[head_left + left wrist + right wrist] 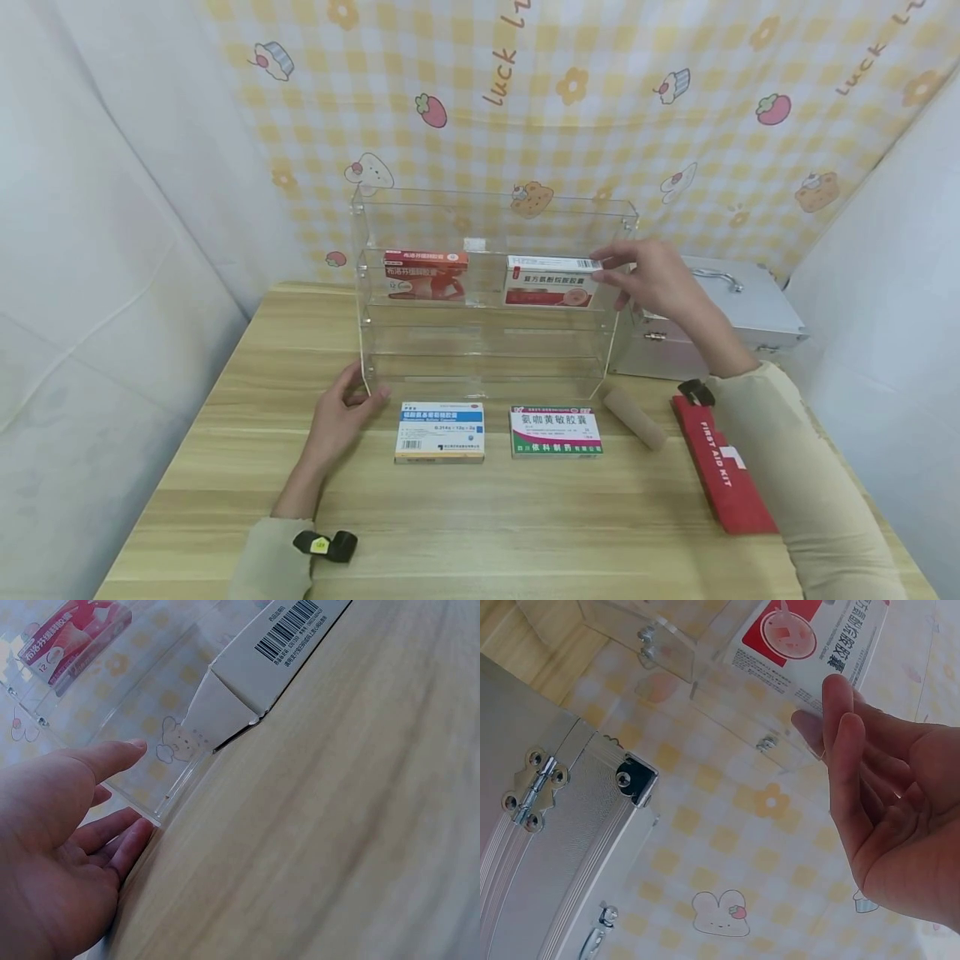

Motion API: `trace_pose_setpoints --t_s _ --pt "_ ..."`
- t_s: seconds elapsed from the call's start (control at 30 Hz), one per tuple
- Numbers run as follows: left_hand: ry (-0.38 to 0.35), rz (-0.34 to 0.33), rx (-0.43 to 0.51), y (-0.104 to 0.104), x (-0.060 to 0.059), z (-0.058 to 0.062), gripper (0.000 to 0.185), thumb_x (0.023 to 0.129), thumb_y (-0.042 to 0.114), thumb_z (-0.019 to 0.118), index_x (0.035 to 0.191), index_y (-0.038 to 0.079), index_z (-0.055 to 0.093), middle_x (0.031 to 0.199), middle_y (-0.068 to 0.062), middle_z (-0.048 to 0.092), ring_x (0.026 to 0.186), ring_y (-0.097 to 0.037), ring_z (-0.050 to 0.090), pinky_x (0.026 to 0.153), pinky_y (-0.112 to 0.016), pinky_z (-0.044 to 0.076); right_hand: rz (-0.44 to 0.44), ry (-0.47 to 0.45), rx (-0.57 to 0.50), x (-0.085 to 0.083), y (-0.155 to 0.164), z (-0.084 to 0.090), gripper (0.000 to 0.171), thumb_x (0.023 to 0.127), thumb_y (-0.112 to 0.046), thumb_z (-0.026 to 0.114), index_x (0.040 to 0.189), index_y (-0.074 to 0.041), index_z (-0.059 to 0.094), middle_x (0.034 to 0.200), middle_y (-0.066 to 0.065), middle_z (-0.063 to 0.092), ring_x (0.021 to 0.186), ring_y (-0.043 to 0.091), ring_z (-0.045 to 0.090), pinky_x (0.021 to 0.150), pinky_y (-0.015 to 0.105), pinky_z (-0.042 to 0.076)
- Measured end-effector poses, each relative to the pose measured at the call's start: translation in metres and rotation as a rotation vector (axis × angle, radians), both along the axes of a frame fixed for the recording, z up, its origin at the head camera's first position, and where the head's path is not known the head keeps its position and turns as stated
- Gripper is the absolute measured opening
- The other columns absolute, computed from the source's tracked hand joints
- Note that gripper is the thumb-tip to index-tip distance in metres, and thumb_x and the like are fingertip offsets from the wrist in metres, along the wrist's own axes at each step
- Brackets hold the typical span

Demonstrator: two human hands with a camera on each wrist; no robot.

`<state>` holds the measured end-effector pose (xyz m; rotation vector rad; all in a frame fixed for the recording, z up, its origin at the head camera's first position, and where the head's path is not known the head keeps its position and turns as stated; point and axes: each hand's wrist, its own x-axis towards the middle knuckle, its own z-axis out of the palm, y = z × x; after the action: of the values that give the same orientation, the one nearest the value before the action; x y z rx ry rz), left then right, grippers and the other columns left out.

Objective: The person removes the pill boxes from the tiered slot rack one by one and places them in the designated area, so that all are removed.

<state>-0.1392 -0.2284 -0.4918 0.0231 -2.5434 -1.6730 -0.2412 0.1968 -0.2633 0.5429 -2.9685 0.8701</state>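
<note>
Head view: the left hand (341, 417) rests on the wooden worktop (225, 467) with fingers relaxed and straight, tips touching the lower left corner of the clear acrylic shelf rack (487, 217) — holding nothing. The right hand (652, 275) is raised at the rack's right end, fingertips at the end of the white-and-red medicine box (551, 282) standing on the upper shelf; firm pinch or mere touch, cannot tell here. A red box (425, 275) sits on the same shelf, further left of that hand. Just right of the left hand lies a blue-striped box (439, 431), then a green-edged box (556, 430), a tan roll (634, 417) and a red first aid kit pouch (722, 475) under the right forearm. A metal case (720, 321) stands behind the right wrist. Checked yellow cloth backdrop, white walls either side.

Left wrist view: the palm is open, fingers (112, 757) spread against the rack's corner edge — the barcode end of the blue-striped box lies past the fingertips.

Right wrist view: only here the fingers (840, 735) show loosely curled beside the white-and-red box's lower corner, seen through the acrylic; contact unclear. The case's hinge and latch are close below.
</note>
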Motion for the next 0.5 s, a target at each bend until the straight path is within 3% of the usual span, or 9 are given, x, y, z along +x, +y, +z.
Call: trace_pose_setpoints --t_s 0.17,0.5 --pt "0.004 -0.001 0.009 -0.0010 0.0006 -0.0029 0.069 0.091 0.035 0.071 0.151 0.021 0.038 0.135 -0.019 0.055 0.105 -0.033 0.063 0.083 -0.043 0.056 -0.005 -0.022 -0.008 -0.0024 -0.0005 0.0012 0.028 0.095 -0.015 0.067 0.122 -0.008 0.066 0.116 0.019 0.067 0.055 0.023 0.066 0.051 0.045 0.056" --pt "0.008 -0.002 0.016 -0.0013 0.0002 0.0004 0.069 0.091 0.036 0.071 0.150 0.022 0.039 0.136 -0.018 0.055 0.105 -0.032 0.064 0.084 -0.044 0.056 0.009 -0.029 -0.017 -0.0059 0.0006 0.0065 0.026 0.096 -0.013 0.066 0.121 -0.005 0.064 0.115 0.017 0.066 0.058 0.027 0.067 0.051 0.046 0.056"
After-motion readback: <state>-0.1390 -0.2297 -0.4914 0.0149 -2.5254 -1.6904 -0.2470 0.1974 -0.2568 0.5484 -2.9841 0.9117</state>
